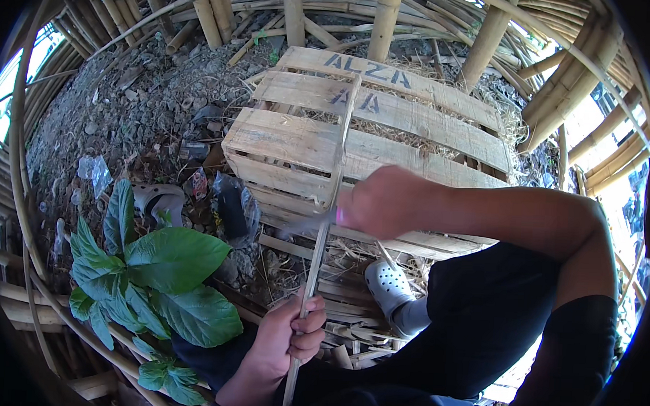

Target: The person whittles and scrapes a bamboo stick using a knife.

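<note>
My left hand (287, 333) is closed around the lower part of a long, thin bamboo strip (340, 149). The strip slants up and away from me, its far end over a slatted wooden crate (292, 135). Higher along it, my right hand (389, 202) is closed on a knife (304, 224). A bit of pink handle shows at the fingers, and the blade is smeared by motion as it points left across the strip. Whether the edge touches the strip I cannot tell.
A leafy green plant (181, 258) stands at the left, near a grey clog (158, 201) and a dark bottle (230, 207). My foot wears a pale clog (389, 285) beside the crate. Bamboo posts (385, 24) and poles ring the rubble-strewn ground.
</note>
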Demonstrator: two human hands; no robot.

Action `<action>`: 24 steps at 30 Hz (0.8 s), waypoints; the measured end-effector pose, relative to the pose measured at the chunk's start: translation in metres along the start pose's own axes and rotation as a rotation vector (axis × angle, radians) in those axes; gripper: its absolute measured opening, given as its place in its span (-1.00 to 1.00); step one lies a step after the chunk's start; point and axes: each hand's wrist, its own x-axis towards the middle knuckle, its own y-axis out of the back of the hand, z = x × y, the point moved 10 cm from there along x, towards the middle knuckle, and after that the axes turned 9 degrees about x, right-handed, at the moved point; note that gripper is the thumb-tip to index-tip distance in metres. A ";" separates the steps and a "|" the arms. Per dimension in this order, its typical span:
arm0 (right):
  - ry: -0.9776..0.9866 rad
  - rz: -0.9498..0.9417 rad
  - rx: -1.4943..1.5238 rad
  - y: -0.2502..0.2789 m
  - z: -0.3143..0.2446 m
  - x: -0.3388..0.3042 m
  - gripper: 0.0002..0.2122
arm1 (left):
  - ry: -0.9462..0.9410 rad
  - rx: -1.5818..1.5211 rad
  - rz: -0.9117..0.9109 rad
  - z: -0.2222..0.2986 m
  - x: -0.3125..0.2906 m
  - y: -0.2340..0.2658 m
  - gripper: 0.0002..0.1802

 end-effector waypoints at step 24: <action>-0.002 -0.045 0.004 0.025 0.005 0.008 -0.63 | -0.009 0.267 -0.270 0.012 0.007 0.005 -0.44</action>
